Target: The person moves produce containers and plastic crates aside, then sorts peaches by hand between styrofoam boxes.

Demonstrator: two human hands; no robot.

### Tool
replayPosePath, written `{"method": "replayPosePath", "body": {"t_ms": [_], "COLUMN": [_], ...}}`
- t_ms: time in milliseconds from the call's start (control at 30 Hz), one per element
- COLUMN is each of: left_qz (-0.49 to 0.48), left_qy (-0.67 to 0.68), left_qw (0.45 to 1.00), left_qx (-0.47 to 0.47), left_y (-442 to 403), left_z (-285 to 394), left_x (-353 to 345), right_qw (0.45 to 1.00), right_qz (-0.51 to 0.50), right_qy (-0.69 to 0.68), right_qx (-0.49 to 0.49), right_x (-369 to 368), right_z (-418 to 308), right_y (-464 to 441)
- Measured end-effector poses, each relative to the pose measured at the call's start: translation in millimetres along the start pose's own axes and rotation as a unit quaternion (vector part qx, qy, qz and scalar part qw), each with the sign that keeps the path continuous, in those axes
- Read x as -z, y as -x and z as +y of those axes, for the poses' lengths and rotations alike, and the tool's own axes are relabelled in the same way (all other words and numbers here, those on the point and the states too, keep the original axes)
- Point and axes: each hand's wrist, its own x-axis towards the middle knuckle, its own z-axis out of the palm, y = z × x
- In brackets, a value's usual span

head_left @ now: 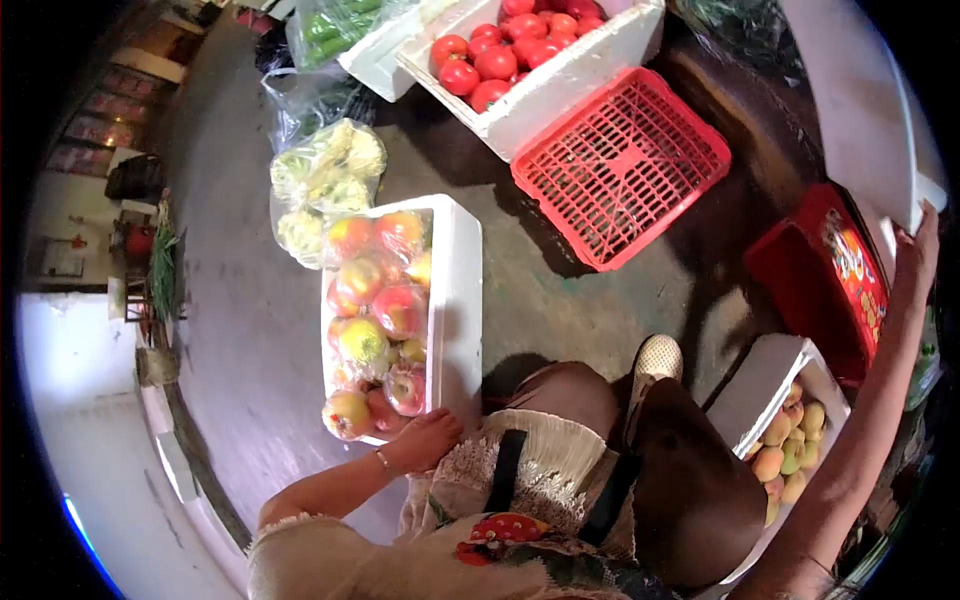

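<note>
My left hand (432, 440) is closed at the near corner of a white foam box (460, 290). Apples (365, 340), several wrapped in clear film, fill that box beside my left leg. At the far right my right arm stretches out, and my right hand (922, 240) grips the lower edge of a large white foam box (855, 90), seen only in part. Just below that hand is a red bin (800, 265) with a colourful printed side. A second foam box (765, 390), holding yellow-orange fruit (790, 440), sits under my right forearm.
An upturned-looking red plastic crate (620, 165) leans against a foam box of tomatoes (515, 50) ahead. Bagged pale vegetables (325, 180) lie behind the apples, with bagged greens (335, 25) farther back. Grey floor (235, 300) runs along the left, toward a wall.
</note>
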Motion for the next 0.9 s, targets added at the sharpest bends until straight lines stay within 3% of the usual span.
{"method": "replayPosePath", "body": {"t_ms": [33, 100, 167, 200, 233, 300, 400, 433, 500, 533, 600, 667, 700, 767, 833, 900], "left_qz": [0.004, -0.026, 0.002, -0.039, -0.080, -0.007, -0.114, -0.111, -0.015, -0.014, 0.119, 0.155, 0.181, 0.194, 0.208, 0.222], "left_qy": [-0.002, 0.070, 0.028, 0.057, 0.087, 0.127, 0.151, 0.155, 0.203, 0.135, 0.056, 0.105, 0.154, 0.125, 0.098, 0.095], "left_qw": [1.000, 0.997, 1.000, 0.998, 0.993, 0.992, 0.980, 0.980, 0.966, 0.970, 0.952, 0.931, 0.908, 0.906, 0.898, 0.899], "left_qx": [0.006, 0.017, 0.005, 0.012, 0.020, 0.002, 0.056, 0.054, 0.159, 0.204, 0.275, 0.312, 0.345, 0.356, 0.376, 0.365], "left_y": [8, 26, 49, 56, 67, 89, 82, 78, 66, 62, 40, 20, 15, 3, -1, 5], "left_z": [2, 8, 12, 12, 15, 18, 19, 22, 22, 22, 11, -3, -5, -3, -5, -7], "left_x": [0, -5, -30, -28, -30, -84, -47, -41, -36, -38, -25, 2, 10, 1, -10, -16], "right_qw": [0.990, 0.997, 0.962, 0.928, 0.885, 0.876, 0.865, 0.869, 0.834, 0.866, 0.880, 0.850, 0.824, 0.778, 0.757, 0.765], "right_qz": [-0.007, 0.011, 0.015, 0.011, 0.005, 0.065, 0.090, 0.055, -0.105, -0.101, -0.221, -0.356, -0.439, -0.550, -0.621, -0.627], "right_qy": [0.127, -0.071, -0.262, -0.353, -0.439, -0.451, -0.445, -0.433, -0.497, -0.416, -0.326, -0.296, -0.283, -0.280, -0.204, -0.134], "right_qx": [0.065, -0.006, -0.082, -0.119, -0.156, -0.157, -0.216, -0.235, -0.217, -0.259, -0.266, -0.250, -0.219, -0.116, -0.002, 0.060], "right_x": [9, 19, 21, 14, 1, -36, -90, -102, -134, -159, -192, -219, -230, -252, -262, -271], "right_z": [18, 37, 52, 52, 31, -14, -138, -148, -120, -177, -244, -283, -303, -326, -342, -352], "right_y": [-17, -41, -56, -66, -67, -6, 105, 129, 171, 205, 251, 281, 293, 317, 328, 334]}}
